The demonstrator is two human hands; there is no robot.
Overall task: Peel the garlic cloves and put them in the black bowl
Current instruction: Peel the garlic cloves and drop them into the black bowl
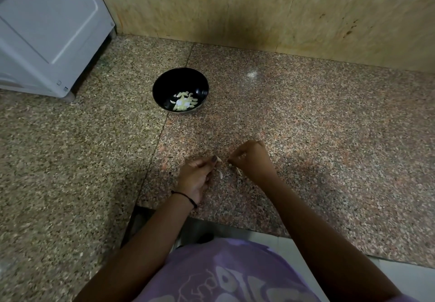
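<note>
A black bowl [180,89] stands on the speckled granite counter, with several pale peeled garlic cloves [184,104] in its bottom. Nearer to me, my left hand [196,175] pinches a small garlic clove [219,159] between thumb and fingertips. My right hand [250,160] is just to the right of it, fingers closed, a thin bit of skin pinched at their tips. Small pale pieces of peel or garlic [220,174] lie on the counter between and under the hands.
A white appliance [47,31] stands at the back left of the counter. A beige stone wall [259,7] runs along the back. The counter's front edge [211,221] lies just under my forearms.
</note>
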